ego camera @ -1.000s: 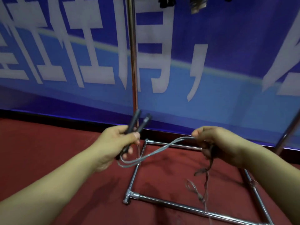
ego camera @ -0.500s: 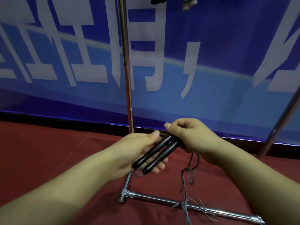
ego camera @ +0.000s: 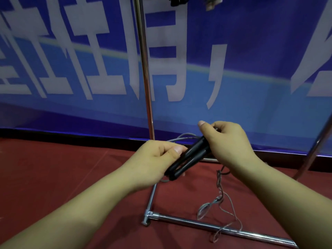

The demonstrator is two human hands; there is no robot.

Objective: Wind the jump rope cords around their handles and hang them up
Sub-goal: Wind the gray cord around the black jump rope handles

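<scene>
Two black jump rope handles (ego camera: 188,157) lie side by side, slanting from lower left to upper right. My left hand (ego camera: 158,162) is shut around their lower part. My right hand (ego camera: 228,141) is closed over their upper ends and pinches the grey cord (ego camera: 183,137), which loops behind the handles. The rest of the cord (ego camera: 220,191) hangs below my right hand and trails in loose loops on the floor by the rack's base.
A chrome rack stands in front of me: an upright pole (ego camera: 145,69), a base bar (ego camera: 215,225) on the red carpet and a slanted pole (ego camera: 316,141) at right. Dark items (ego camera: 178,0) hang at the top edge. A blue banner covers the wall behind.
My right hand, which pulled the cord out to the right a second ago, has come in to the handles' upper ends. A cord loop now shows behind the handles.
</scene>
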